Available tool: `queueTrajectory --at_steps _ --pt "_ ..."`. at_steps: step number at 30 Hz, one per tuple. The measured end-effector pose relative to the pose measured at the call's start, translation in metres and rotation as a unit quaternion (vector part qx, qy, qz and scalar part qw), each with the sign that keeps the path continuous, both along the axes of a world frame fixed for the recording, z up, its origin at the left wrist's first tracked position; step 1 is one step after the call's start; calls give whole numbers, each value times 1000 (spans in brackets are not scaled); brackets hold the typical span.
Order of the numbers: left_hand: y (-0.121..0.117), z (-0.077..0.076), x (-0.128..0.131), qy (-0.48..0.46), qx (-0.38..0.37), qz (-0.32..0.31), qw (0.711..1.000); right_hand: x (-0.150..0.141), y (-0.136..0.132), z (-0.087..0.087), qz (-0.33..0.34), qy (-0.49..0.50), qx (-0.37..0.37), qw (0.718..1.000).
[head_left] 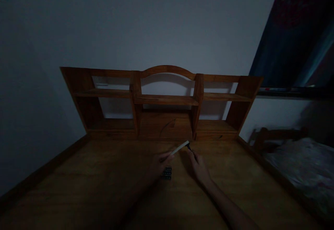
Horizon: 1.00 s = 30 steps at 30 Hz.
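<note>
The room is dim. My left hand (158,164) is closed around the near end of a slim white stick-like object (180,148) held just above the wooden desk (104,174). My right hand (198,165) pinches a small dark piece (188,147) at the stick's far tip. A small black ridged object (166,173) lies on the desk right beside my left hand. What the white object is I cannot make out.
A wooden hutch (164,99) with open shelves stands along the desk's back edge against a pale wall. A thin dark cord (167,124) lies in its middle bay. A bed with light bedding (302,164) is to the right, and a dark window (300,39) above it.
</note>
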State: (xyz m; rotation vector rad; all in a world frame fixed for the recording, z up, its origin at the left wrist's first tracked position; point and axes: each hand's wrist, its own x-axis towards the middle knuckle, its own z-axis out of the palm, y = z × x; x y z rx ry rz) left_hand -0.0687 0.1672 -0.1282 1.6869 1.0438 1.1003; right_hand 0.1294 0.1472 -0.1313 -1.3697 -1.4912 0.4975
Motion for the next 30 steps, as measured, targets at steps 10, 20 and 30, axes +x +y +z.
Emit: queueTrajectory --at_steps 10,20,30 --pt "2 -3 -3 -25 -29 -6 999 -1 -4 3 -11 -46 15 999" --pt "-6 5 0 -119 -159 -69 978 -3 -11 8 5 -47 13 999" --pt "-3 5 0 -125 -178 -66 974 -5 -11 6 25 -22 29 999"
